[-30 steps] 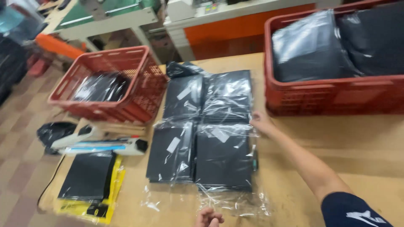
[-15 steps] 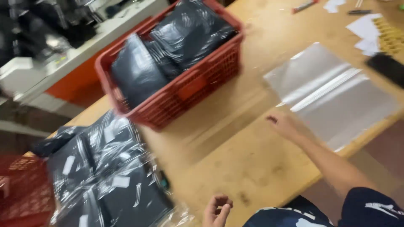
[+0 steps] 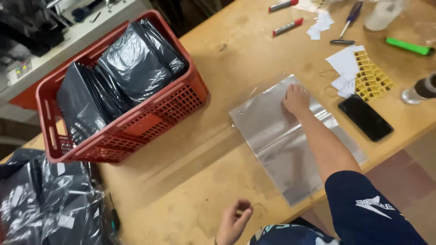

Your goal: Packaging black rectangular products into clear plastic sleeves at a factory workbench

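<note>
Here the right hand (image 3: 296, 98) lies flat, fingers released, on a stack of clear plastic bags (image 3: 290, 138) spread on the wooden tabletop (image 3: 204, 181), beside a black phone (image 3: 365, 117). The left hand (image 3: 234, 221) hovers loosely curled, holding nothing, near a red crate (image 3: 177, 102) of dark packed garments.

Just the one head-mounted cam here, looking steeply down from above at the wooden counter (image 3: 218, 59), tilted a fair bit, close enough that both hands and the near edge fill the bottom.
</note>
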